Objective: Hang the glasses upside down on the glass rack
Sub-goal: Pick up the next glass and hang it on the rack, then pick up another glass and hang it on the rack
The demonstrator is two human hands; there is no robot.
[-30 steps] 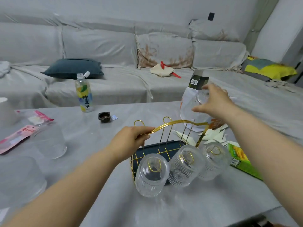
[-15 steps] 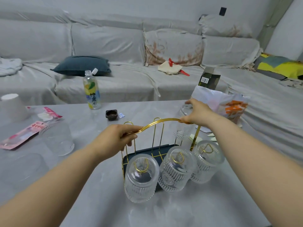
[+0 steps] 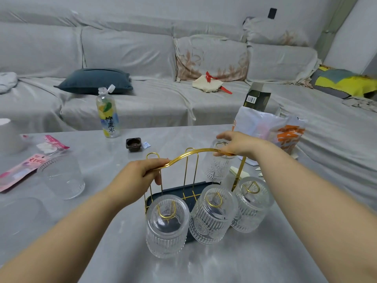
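- Left hand [image 3: 140,174] clamped on the near end of the gold handle [image 3: 189,155] of the glass rack [image 3: 184,198], steadying it.
- Right hand [image 3: 237,147] closed over the base of an upturned embossed glass [image 3: 216,167], lowering it onto a far-side peg just below the palm; whether seated yet, cannot tell.
- Nearer than both hands: three ribbed glasses [image 3: 212,215] already hung upside down along the front row, gold loops showing through their bases.
- Left of the left hand, on the worktop [image 3: 106,160]: one loose glass [image 3: 62,178] upside down, apparently another blurred at the near-left edge.
- Judged past halfway; two far pegs [image 3: 153,155] bare.
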